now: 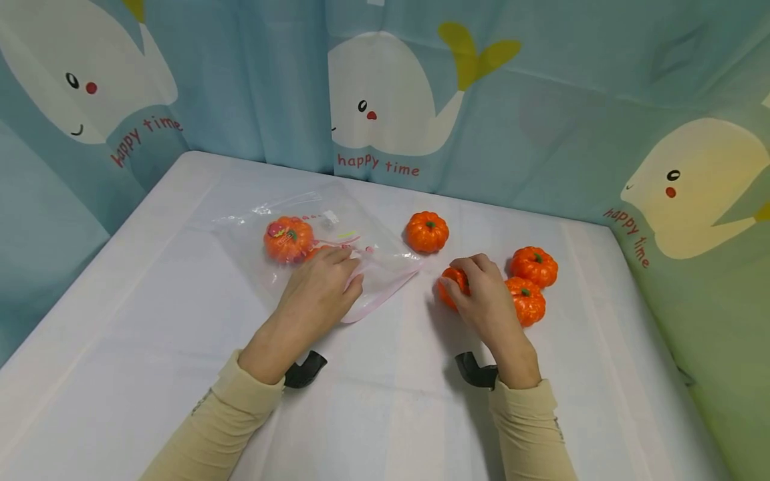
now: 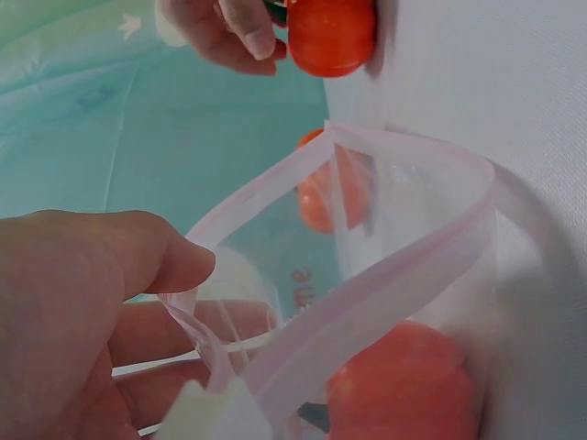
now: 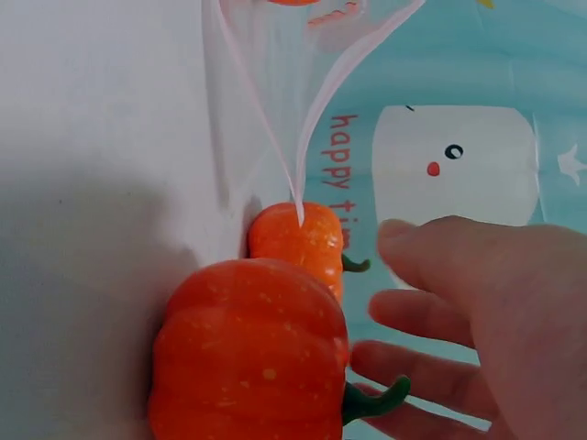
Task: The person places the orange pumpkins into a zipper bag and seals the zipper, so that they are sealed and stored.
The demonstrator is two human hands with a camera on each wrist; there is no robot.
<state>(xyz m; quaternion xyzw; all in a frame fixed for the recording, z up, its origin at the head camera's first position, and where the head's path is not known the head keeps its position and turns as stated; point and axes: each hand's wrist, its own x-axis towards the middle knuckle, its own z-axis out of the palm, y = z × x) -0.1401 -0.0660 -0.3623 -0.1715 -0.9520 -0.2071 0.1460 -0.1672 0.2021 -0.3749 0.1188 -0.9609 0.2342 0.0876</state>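
A clear zip bag with a pink-edged mouth lies at left centre. My left hand pinches the rim of its mouth between thumb and fingers, and the left wrist view shows the mouth spread apart. Inside the bag are an orange toy pumpkin and a second pumpkin, partly hidden by the hand. My right hand hovers over another pumpkin, its thumb and fingers spread near the green stem. The right wrist view shows a gap between thumb and pumpkin.
One more pumpkin stands behind, near the bag's right corner. To the right of my right hand, a rear pumpkin and a front pumpkin sit close together. A whale-print curtain borders the white table.
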